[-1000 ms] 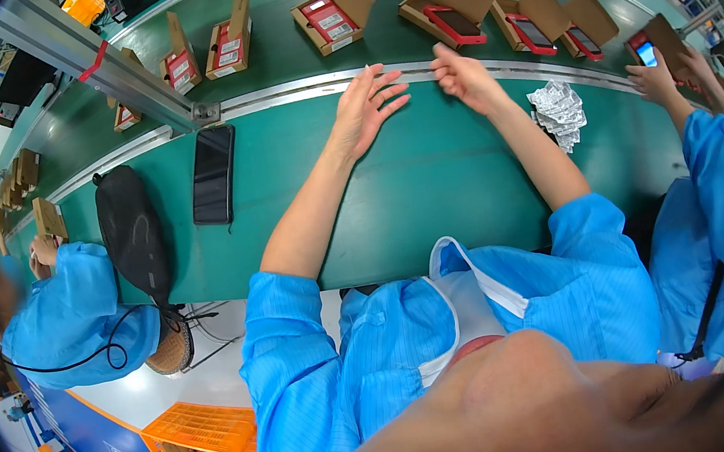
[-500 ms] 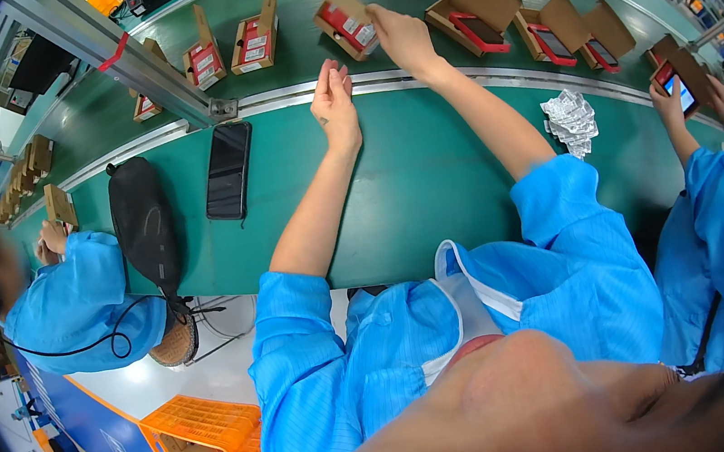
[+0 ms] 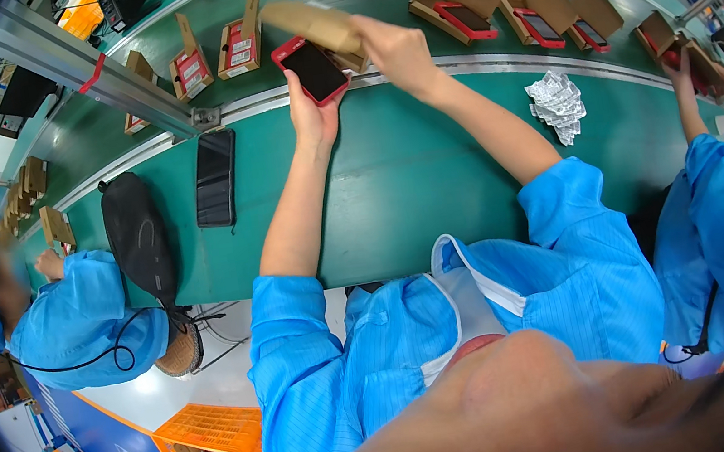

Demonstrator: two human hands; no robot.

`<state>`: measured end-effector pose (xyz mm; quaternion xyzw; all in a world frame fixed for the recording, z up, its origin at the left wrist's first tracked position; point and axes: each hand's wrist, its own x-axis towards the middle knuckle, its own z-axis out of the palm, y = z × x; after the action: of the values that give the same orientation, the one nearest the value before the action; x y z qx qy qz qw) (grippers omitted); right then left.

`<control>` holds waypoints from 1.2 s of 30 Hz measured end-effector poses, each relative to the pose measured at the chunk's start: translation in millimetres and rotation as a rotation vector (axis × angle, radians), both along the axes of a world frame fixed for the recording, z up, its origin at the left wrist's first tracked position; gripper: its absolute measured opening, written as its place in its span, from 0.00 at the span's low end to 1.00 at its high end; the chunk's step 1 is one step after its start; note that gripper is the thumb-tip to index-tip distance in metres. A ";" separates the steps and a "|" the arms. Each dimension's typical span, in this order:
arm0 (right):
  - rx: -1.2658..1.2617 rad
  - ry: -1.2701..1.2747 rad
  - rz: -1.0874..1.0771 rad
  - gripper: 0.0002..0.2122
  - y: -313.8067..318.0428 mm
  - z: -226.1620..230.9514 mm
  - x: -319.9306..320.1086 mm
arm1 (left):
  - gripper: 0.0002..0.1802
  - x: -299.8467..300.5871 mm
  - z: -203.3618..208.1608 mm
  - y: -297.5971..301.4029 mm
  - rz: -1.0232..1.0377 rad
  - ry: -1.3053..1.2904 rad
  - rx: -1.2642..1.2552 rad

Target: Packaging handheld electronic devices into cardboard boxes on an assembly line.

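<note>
My left hand (image 3: pixel 313 121) grips the lower part of a red-framed handheld device (image 3: pixel 314 73) with a dark screen, held face up over the conveyor's near rail. My right hand (image 3: pixel 399 52) is closed on the raised lid of a brown cardboard box (image 3: pixel 319 27), just behind and to the right of the device. The lid is smeared by motion, and the device and my hand hide most of the box's inside. Left of the box, an open carton (image 3: pixel 238 48) with red-and-white contents stands on the belt.
Several open boxes with red devices (image 3: pixel 465 20) line the belt at right. On the green table lie a black phone (image 3: pixel 215 179), a black pouch (image 3: pixel 140 237) and a pile of silvery packets (image 3: pixel 558 107). A metal post (image 3: pixel 100 73) rises at left. Co-workers sit at both sides.
The red device is now in my left hand, which was empty beside the box. My right hand has shifted slightly left and down, with the lid. The right co-worker's hands have moved up toward a box.
</note>
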<state>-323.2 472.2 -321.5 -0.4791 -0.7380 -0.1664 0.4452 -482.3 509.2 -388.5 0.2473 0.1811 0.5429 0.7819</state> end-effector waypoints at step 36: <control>0.049 -0.582 0.360 0.07 -63.8 -23.3 6.7 | 0.21 9.7 11.9 -12.1 0.096 0.287 -0.037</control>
<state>-316.5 408.4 -344.8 -0.2627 -0.9025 -0.2327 0.2497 -472.6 497.1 -376.6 0.2990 0.3128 0.5352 0.7255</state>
